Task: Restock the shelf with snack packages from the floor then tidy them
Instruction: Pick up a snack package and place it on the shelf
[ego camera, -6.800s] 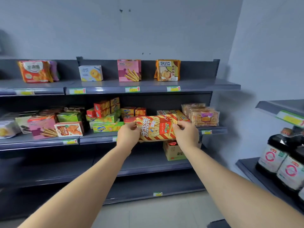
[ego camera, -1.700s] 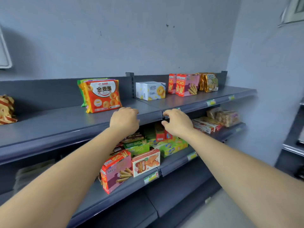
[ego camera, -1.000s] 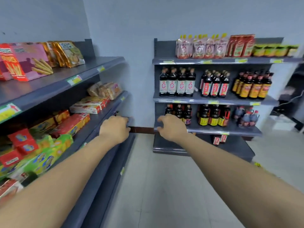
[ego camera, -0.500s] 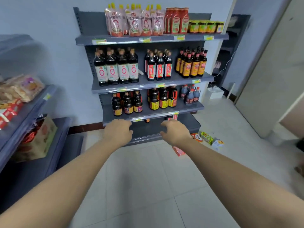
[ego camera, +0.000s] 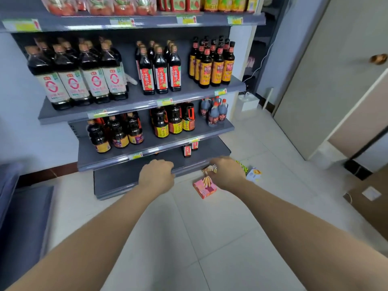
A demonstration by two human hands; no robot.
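The top edge cuts off the pouches (ego camera: 100, 5) on the top shelf. The right grip (ego camera: 227, 174) covers part of the packs on the floor. A brown pack (ego camera: 210, 169) and a green pack (ego camera: 242, 166) show only as slivers beside it, their print too small to read. Its fingertips and those of the left grip (ego camera: 156, 175) curl under, out of sight. 2 small bottles (ego camera: 190, 149) stand half hidden under the shelf above. The price labels (ego camera: 163, 101) are blurred. The left edge cuts a dark shelf (ego camera: 12, 206).
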